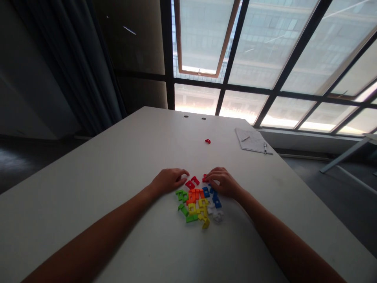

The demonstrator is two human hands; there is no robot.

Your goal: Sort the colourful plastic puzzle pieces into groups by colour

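Observation:
A cluster of small plastic pieces with cut-outs, grouped by colour, lies between my hands on the white table (112, 169). My left hand (171, 179) rests at its upper left, thumb and fingers curved and apart, with nothing held. Closest to those fingertips are two loose red pieces (190, 184). At the upper right, the fingers of my right hand (222, 181) close on another red piece (205, 178), partly covering it. Orange pieces (192, 195) sit mid-cluster, green pieces (183, 210) left, yellow pieces (203, 203) below, blue pieces (217, 202) and white pieces (218, 215) right.
Farther up the table lies a single red piece (207, 141). Paper sheets (250, 140) with a pen (265, 148) on them are near the right edge. Two round cable holes (185, 116) mark the far end, before large windows. A dark curtain (79, 63) hangs at left.

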